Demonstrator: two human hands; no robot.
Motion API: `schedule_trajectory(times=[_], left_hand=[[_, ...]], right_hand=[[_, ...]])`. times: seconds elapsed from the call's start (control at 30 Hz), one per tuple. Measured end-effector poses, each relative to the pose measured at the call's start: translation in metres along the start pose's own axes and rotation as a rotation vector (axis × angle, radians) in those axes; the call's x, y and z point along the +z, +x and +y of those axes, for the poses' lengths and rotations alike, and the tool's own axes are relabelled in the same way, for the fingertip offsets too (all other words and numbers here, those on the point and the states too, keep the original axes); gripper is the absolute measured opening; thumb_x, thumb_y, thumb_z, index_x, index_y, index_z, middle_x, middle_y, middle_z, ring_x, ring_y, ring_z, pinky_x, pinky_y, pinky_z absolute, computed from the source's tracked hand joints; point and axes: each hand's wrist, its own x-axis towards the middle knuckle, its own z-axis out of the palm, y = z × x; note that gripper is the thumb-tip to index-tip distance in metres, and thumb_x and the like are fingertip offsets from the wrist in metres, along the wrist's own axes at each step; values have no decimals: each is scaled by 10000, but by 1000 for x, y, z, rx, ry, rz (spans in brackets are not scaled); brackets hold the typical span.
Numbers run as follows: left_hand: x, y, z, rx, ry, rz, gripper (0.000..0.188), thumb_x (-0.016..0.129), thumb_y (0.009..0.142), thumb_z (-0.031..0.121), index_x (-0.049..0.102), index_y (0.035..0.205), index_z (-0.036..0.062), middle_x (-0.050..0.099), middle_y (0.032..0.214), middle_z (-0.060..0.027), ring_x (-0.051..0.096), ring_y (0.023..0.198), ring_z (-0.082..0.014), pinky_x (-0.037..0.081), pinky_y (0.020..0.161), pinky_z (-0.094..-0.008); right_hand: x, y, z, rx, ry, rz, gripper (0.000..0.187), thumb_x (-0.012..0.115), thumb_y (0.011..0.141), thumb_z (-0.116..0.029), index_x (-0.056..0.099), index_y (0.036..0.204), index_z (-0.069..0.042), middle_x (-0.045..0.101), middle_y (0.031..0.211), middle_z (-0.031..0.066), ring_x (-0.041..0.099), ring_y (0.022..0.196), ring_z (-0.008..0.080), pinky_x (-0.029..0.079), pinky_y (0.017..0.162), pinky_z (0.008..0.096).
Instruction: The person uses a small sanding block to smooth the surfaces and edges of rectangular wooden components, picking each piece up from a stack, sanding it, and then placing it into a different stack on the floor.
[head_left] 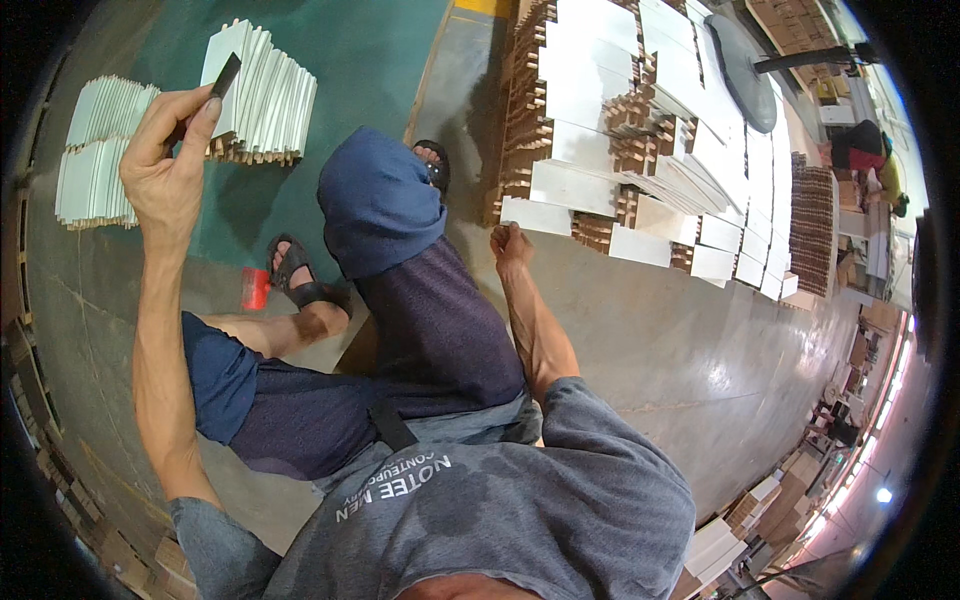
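Observation:
My left hand [165, 160] is raised at the left, its thumb and fingers pinched on a flat black strip [227, 76]. The strip points up and away, in front of a fanned stack of white boards [265, 100] on the green floor covering. My right hand [511, 247] is closed at the near left corner of a large pile of white boards [598, 120]. Its curled fingertips meet the edge of the lowest board [537, 216] there. Whether they grip that board or something small is hidden.
Another bundle of white boards [100, 155] stands at the far left. A red object [255, 288] lies beside my left sandal [295, 272]. On the big pile rests a dark rounded object [745, 80]. A person [862, 145] is in the right background, among stacked boards.

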Motion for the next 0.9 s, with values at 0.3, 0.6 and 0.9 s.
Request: schedule_trajectory(times=[0.3,0.6,0.9], left_hand=[[-1,-5,0,1,38,1,161,725,935,49,737,1072,-34,672,921,-21,558,800,-76,441,709,-220],[0,-6,0,43,67,-10,159,724,928,31,731,1071,-36,664,905,-22,560,792,-80,440,703,-219],[1,-5,6,17,32,-8,150,716,922,7,720,1062,-47,662,904,-22,560,782,-83,446,698,-219]], right_hand=[[27,-28,-5,-54,-645,98,420,801,872,-385,645,888,5,653,680,125,603,498,176,413,411,298],[19,-30,4,-155,-761,82,303,721,923,-250,617,844,24,587,631,86,556,489,157,404,405,300],[-13,-23,9,31,-115,-24,273,616,933,-113,579,1185,-13,610,1087,149,616,956,291,552,817,435]])
